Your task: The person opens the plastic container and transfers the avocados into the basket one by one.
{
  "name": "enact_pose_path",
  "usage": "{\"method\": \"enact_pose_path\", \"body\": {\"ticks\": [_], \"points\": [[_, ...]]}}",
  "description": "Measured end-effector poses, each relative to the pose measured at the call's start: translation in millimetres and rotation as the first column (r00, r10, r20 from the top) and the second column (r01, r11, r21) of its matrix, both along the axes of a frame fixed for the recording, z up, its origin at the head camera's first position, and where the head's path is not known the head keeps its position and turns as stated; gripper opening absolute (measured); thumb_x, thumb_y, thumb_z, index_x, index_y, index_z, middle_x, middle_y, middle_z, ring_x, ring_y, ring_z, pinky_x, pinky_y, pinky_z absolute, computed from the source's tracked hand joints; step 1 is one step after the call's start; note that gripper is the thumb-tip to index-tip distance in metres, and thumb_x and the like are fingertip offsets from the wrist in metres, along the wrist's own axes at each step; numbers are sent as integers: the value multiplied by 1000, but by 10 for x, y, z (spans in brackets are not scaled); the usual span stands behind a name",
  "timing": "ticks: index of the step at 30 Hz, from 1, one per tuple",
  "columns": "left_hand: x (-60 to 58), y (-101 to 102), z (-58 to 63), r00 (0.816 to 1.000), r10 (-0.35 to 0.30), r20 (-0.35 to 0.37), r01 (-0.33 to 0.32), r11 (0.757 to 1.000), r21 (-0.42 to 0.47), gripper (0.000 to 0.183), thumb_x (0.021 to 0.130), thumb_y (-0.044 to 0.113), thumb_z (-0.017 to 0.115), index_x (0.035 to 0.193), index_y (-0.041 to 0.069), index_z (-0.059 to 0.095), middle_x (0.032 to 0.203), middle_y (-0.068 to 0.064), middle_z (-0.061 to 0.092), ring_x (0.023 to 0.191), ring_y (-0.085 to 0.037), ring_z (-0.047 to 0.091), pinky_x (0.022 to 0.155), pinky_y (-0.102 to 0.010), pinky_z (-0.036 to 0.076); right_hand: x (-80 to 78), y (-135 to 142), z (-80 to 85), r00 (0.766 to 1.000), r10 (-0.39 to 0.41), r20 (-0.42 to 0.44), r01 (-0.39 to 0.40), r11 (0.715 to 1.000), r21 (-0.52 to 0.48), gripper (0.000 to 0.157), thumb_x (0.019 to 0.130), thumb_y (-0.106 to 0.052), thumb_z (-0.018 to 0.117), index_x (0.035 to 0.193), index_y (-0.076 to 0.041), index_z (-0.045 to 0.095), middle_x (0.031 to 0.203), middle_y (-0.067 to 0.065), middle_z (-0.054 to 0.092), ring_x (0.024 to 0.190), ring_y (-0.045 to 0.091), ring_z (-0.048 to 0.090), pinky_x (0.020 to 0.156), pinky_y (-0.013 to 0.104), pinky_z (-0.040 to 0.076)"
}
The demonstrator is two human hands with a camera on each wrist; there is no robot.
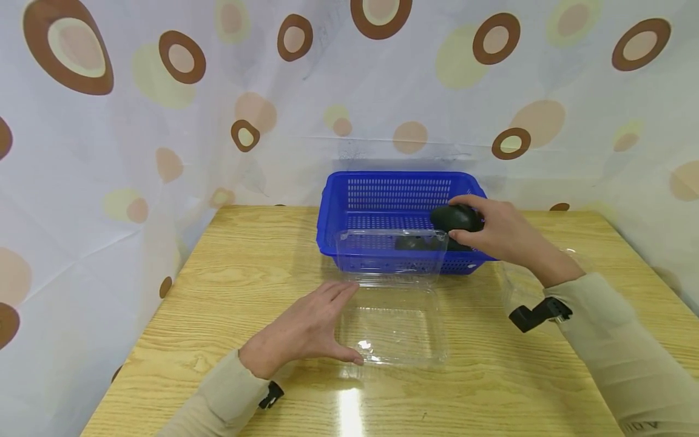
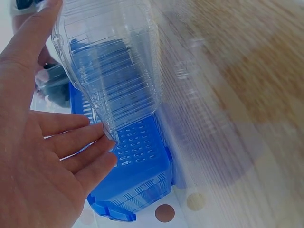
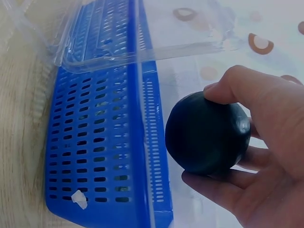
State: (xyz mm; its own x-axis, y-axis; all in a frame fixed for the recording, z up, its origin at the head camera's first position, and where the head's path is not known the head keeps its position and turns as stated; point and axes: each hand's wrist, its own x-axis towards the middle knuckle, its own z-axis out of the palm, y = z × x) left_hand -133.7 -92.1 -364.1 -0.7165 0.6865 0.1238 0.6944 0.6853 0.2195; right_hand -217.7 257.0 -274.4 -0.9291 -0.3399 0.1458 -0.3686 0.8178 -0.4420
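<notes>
My right hand grips a dark green avocado over the right part of a blue plastic basket. Thumb and fingers curl round its sides, as the right wrist view shows the avocado. More dark avocados lie in the basket, partly behind the raised clear lid. That lid belongs to a clear plastic clamshell container standing open on the table. My left hand is at the container's left side, thumb and fingers spread, fingertips touching its edge.
A second clear plastic container stands to the right, partly hidden under my right forearm. The wooden table meets a patterned sheet behind the basket. A small white scrap clings to the basket's front wall.
</notes>
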Motion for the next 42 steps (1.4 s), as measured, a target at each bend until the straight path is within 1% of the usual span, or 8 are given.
{"method": "enact_pose_path", "body": {"ticks": [6,10,13,20,22,28,35,42], "points": [[-1,1,-2,1000,4,-5,-4,1000,-10,121,66,77,73,152,0,34,154,-14,43,141,-27,42,117,-38,39,-127,-43,-65,1000,26,11,-26,1000,15,55,92,-30,69,141,-11,51,124,26,62,89,32,63,67,37,51],[-6,-2,-10,1000,1,-5,-1,1000,-6,121,66,77,73,152,0,35,153,-15,43,142,-27,42,117,-38,39,-199,-76,-116,999,42,20,-43,999,30,56,93,-29,69,142,-9,50,128,26,60,91,32,64,69,39,53],[-8,-1,-9,1000,1,-3,-1,1000,-10,121,67,77,72,152,0,34,154,-14,43,142,-27,42,117,-38,39,-236,-106,-154,999,39,35,-40,999,32,57,94,-30,68,143,-10,48,133,26,58,95,33,64,72,40,54],[-6,-4,-7,1000,9,3,-9,1000,-4,120,66,76,74,151,2,36,153,-12,44,142,-25,42,117,-37,39,-342,-186,-272,999,11,48,-14,999,47,61,95,-33,66,147,-9,44,136,25,56,104,37,62,80,50,54],[-4,-6,-5,1000,10,11,-10,1000,-3,120,66,76,74,152,2,35,153,-11,44,142,-25,41,117,-37,39,-371,-201,-306,999,13,53,-16,999,45,61,96,-32,66,147,-8,44,137,25,55,104,37,62,80,50,54],[-1,-5,3,1000,10,27,-10,1000,2,120,67,75,74,152,1,34,154,-12,42,143,-25,39,118,-37,38,-428,-232,-383,998,19,68,-21,999,27,59,96,-23,66,147,-5,42,142,26,50,113,40,58,86,54,52],[1,3,4,999,11,36,-11,1000,-9,120,67,76,73,153,2,33,155,-11,42,144,-24,39,118,-36,38,-499,-269,-480,998,22,52,-23,1000,17,53,95,-14,66,143,-3,46,138,26,52,117,42,56,91,57,51],[8,2,0,1000,5,14,-5,1000,-9,120,66,76,74,152,0,35,153,-12,43,142,-25,41,118,-36,38,-539,-326,-537,998,40,56,-42,998,37,53,96,-14,65,143,-1,45,140,27,51,123,44,53,97,59,49]]}}
